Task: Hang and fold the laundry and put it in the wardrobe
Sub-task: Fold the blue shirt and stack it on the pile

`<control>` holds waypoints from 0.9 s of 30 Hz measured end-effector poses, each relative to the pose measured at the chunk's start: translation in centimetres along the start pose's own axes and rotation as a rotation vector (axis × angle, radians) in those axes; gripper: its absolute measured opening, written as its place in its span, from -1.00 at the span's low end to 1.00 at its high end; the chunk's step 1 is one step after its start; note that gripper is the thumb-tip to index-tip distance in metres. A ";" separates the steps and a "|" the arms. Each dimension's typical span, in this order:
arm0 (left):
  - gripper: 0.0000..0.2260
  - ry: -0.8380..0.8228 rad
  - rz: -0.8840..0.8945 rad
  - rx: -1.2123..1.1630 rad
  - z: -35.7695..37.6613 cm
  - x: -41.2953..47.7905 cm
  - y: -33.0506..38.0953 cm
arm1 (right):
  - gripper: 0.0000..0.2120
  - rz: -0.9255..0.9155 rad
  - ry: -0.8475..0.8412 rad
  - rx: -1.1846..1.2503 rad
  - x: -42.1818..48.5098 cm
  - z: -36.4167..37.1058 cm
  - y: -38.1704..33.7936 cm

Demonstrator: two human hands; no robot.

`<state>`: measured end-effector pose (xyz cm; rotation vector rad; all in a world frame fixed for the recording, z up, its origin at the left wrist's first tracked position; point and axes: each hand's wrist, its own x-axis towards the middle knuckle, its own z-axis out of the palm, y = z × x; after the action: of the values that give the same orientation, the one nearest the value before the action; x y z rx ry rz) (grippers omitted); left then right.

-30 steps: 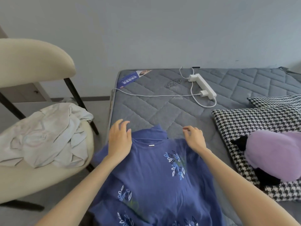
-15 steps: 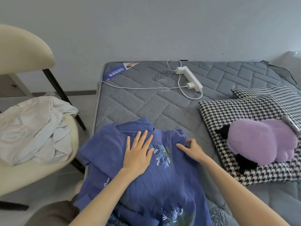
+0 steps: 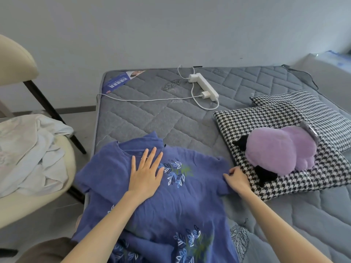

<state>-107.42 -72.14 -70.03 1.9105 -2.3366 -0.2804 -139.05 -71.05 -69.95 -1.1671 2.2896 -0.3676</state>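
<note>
- Plain pale grey wall (image 3: 171, 25) behind, dark baseboard at lower left.
- Grey quilted mattress (image 3: 152, 120) set against the wall, blue label (image 3: 117, 83) at its far left corner.
- Cream chair (image 3: 15, 59) with black legs, left of the mattress, on grey floor (image 3: 83, 126).
- White power strip (image 3: 204, 86) with cable lies on the mattress near the wall.
- Two houndstooth pillows (image 3: 275, 118) on the right, purple plush (image 3: 275, 150) on the nearer one.
- Soft, even light.

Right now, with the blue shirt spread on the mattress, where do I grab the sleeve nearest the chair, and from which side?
Probably pinch the sleeve at its outer hem, coming from the chair side. That edge of the blue shirt lies free over the mattress edge, while the left hand presses flat on the chest and the right hand pinches the opposite sleeve.
</note>
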 end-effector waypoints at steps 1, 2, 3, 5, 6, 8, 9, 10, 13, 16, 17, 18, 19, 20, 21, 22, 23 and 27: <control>-0.50 -0.015 0.000 0.004 0.0 0.1 0.0 | -0.72 -0.030 -0.001 -0.037 -0.3 0.2 -0.2; -0.50 -0.034 0.001 0.003 -0.2 0.2 0.1 | -0.66 -0.077 0.026 -0.087 -0.5 0.4 -0.6; -0.50 -0.059 0.007 -0.010 -0.4 0.3 0.1 | -0.62 -0.133 0.066 -0.152 -0.8 0.5 -1.2; -0.51 -0.109 0.037 -0.094 -1.2 0.3 0.0 | -0.59 -0.264 0.140 -0.292 -1.2 0.7 -2.8; -0.51 -0.108 0.061 -0.150 -1.7 0.2 -0.2 | -0.60 -0.325 0.160 -0.326 -1.3 0.6 -3.8; -0.53 -0.007 0.121 -0.248 -2.9 -0.2 -1.2 | -0.64 -0.417 0.128 -0.303 -1.3 0.7 -6.1; -0.55 0.075 0.142 -0.298 -3.6 -0.3 -1.8 | -0.65 -0.459 0.092 -0.284 -1.2 0.8 -7.3; -0.56 0.165 0.139 -0.345 -4.4 -0.5 -2.6 | -0.66 -0.500 0.051 -0.263 -1.0 1.0 -8.6; -0.62 0.388 0.005 -0.405 -6.0 -0.8 -5.8 | -0.65 -0.575 -0.115 -0.118 -0.2 2.4 -12.3; -0.62 0.372 -0.221 -0.409 -6.4 -0.8 -9.5 | -0.62 -0.531 -0.290 0.003 0.4 4.3 -15.5; -0.61 0.295 -0.305 -0.420 -6.3 -0.7 -10.8 | -0.61 -0.486 -0.344 0.034 0.6 4.9 -16.4; -0.60 0.188 -0.383 -0.434 -6.3 -0.4 -11.9 | -0.60 -0.440 -0.384 0.046 0.8 5.6 -17.1; -0.59 0.073 -0.443 -0.437 -6.3 -0.2 -12.8 | -0.59 -0.402 -0.407 0.042 1.1 6.2 -17.5; -0.58 -0.020 -0.471 -0.423 -6.2 0.1 -13.5 | -0.58 -0.371 -0.420 0.025 1.5 6.6 -17.8; -0.58 -0.065 -0.467 -0.395 -6.1 0.4 -14.0 | -0.57 -0.347 -0.422 0.001 1.8 7.0 -17.9; -0.58 -0.070 -0.445 -0.368 -6.0 0.6 -14.3 | -0.56 -0.332 -0.410 -0.038 2.0 7.2 -18.0; -0.58 -0.054 -0.418 -0.358 -6.0 0.9 -14.5 | -0.55 -0.330 -0.387 -0.092 2.3 7.3 -17.9; -0.54 -0.094 -0.415 -0.469 -6.4 1.9 -14.5 | -0.51 -0.369 -0.368 -0.331 3.3 7.4 -17.0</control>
<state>-92.57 -77.20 -66.94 2.1282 -1.6853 -0.8822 -125.09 -83.70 -69.22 -1.6729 1.8547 0.0999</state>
